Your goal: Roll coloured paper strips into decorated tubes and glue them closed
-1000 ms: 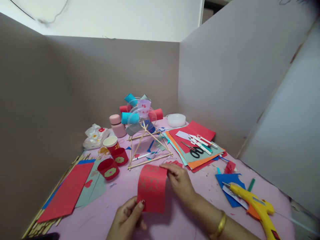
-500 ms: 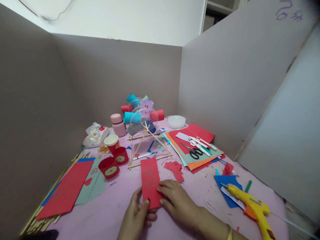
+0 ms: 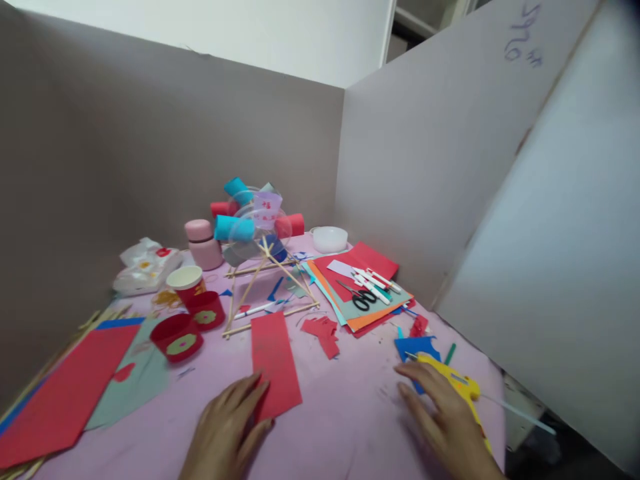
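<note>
A red paper strip [image 3: 274, 363] lies flat on the pink table [image 3: 345, 413]. My left hand [image 3: 227, 427] rests open beside it, fingertips on its near left edge. My right hand [image 3: 440, 413] is open with fingers spread, at the yellow glue gun [image 3: 457, 385], which lies at the right on blue paper scraps [image 3: 415, 347]. Whether the fingers touch the gun is unclear. Small red paper cuttings [image 3: 323, 331] lie just beyond the strip.
A stick-and-cup wheel model [image 3: 255, 233] stands at the back centre. Red paper cups [image 3: 183, 337] sit at the left, coloured sheets with scissors [image 3: 363, 299] and pens at the right. Large red and grey sheets [image 3: 75, 387] lie at the left. Cardboard walls [image 3: 425, 153] enclose the table.
The red strip was held up in both hands, then laid flat on the table. My right hand has left it and moved right to the glue gun. The view has shifted right.
</note>
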A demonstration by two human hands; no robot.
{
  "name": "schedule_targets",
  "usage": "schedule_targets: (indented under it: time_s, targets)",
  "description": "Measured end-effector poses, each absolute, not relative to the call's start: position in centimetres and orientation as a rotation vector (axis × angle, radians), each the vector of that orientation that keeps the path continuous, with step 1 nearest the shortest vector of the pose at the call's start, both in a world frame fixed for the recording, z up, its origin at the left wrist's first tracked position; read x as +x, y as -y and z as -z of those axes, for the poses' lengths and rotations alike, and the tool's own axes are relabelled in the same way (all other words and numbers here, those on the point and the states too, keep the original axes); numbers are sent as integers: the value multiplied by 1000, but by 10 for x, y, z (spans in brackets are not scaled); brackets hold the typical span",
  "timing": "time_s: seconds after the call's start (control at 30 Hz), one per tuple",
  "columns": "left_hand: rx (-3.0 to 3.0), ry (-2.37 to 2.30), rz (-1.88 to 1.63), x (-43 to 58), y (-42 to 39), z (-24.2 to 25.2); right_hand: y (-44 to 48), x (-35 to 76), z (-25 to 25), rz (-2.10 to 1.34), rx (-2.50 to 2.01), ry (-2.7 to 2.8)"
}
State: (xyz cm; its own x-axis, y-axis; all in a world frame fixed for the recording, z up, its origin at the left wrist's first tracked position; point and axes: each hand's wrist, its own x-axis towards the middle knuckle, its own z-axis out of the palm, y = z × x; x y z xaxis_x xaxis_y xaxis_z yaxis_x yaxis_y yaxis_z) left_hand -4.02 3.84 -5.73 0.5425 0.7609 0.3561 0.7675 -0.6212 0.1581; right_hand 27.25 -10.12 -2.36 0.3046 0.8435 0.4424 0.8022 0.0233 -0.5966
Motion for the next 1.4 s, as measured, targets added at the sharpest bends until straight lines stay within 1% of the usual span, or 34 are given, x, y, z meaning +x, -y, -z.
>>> schedule_targets:
  time_s: [0.07,0.13,0.2,0.47,0.6,0.9,1.1,1.27,1.33,1.4]
  targets:
    - [-2724,1341,652,-37,-42,62,135,303,32,-61,-1956,1278]
    - [-2715,1349,666,-34,-46,66,158,323,38,-165,-2161,1094]
    - [-2714,1355,672,-33,-50,69,168,332,42,-271,-2263,997]
    - [-2740,1294,722,-40,-57,86,143,343,43,-365,-2210,776]
    - [-2730,1297,720,-40,-56,86,142,348,44,-441,-2091,684]
    - [-2740,1288,714,-41,-56,84,149,336,44,-706,-1636,450]
    - [-2756,1299,734,-40,-57,85,149,336,40,-685,-1411,343]
    - [-2727,1349,781,-35,-53,80,151,330,22,-670,-1279,338]
    - [-2714,1383,777,-31,-46,73,149,321,13,-753,-1204,341]
    - [-2691,1422,768,-26,-36,64,141,307,6,-936,-1143,370]
